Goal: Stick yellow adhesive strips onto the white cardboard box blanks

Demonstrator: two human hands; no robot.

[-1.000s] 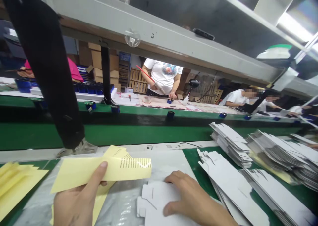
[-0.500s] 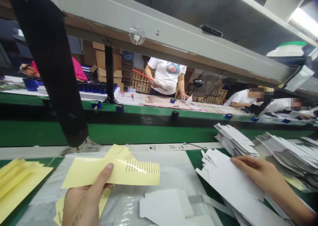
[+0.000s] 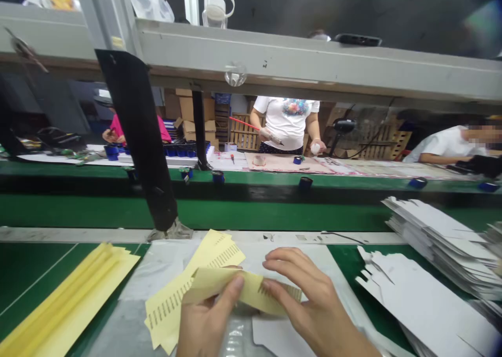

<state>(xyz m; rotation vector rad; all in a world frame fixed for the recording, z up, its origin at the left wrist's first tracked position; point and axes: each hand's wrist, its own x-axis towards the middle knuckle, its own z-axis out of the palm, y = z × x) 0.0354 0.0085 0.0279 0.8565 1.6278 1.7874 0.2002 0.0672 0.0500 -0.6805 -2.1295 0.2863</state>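
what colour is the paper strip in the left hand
The paper strip is pale yellow with dark print; see the head view.

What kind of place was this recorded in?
Probably a factory assembly or packing floor: a long green strip, perhaps a conveyor, runs past the near worktop, a co-worker in a printed white shirt stands at the bench opposite, and flat white cartons lie piled at the right.
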